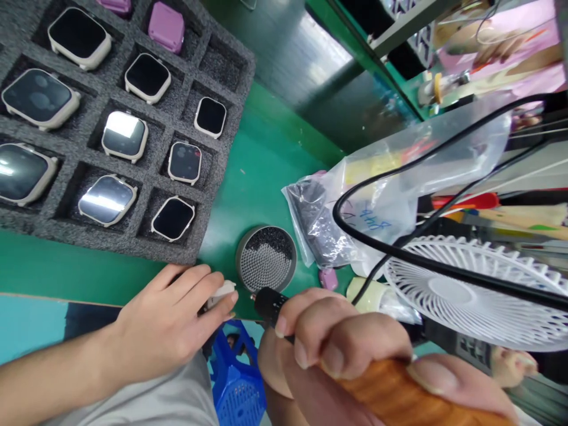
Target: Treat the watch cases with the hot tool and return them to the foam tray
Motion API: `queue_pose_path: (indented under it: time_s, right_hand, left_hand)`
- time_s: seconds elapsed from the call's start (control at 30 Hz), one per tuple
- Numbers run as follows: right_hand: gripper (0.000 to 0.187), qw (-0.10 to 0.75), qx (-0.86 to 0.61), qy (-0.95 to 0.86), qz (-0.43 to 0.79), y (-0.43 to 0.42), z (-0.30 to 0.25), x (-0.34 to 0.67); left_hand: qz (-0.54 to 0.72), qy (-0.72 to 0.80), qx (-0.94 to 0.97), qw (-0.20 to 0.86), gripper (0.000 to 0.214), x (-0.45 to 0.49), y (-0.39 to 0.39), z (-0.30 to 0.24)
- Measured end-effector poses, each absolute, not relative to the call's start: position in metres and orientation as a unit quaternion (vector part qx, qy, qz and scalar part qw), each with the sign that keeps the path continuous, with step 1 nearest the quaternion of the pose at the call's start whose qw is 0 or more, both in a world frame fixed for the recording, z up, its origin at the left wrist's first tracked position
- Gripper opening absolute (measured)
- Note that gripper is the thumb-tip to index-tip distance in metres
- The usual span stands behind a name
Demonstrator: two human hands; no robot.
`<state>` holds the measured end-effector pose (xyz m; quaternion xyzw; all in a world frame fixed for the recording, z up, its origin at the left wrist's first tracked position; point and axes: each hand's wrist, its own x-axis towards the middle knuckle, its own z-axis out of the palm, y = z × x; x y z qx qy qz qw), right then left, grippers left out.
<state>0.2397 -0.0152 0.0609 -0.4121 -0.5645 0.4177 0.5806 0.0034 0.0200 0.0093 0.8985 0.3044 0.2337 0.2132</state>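
My left hand is closed around a small cream watch case at the front edge of the green bench; only a corner of the case shows. My right hand grips an electric screwdriver with a black front and a wooden-coloured body, its tip pointing left at the watch case. A round tin of tiny screws stands just behind the screwdriver tip.
A grey foam tray at the left holds several square smartwatches face up. A clear plastic bag, a black cable and a white fan crowd the right. A blue basket sits below the bench edge. Another person's hands work at the far right.
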Motion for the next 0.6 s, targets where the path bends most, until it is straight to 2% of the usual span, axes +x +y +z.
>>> queue_pose_path:
  time_s: [0.2,0.53,0.6]
  right_hand:
    - [0.035,0.589,-0.456,-0.52,0.418,-0.016,0.05,0.212]
    - [0.033,0.588,-0.442,-0.528,0.424,-0.015,0.052,0.215]
    - [0.03,0.562,-0.44,-0.549,0.434,-0.01,0.056,0.218]
  left_hand:
    - [0.24,0.297,0.901,0.207,0.033,0.003,0.023,0.01]
    - [0.244,0.3,0.899,0.205,0.032,0.003,0.023,0.01]
    - [0.241,0.301,0.9,0.205,0.032,0.003,0.023,0.01]
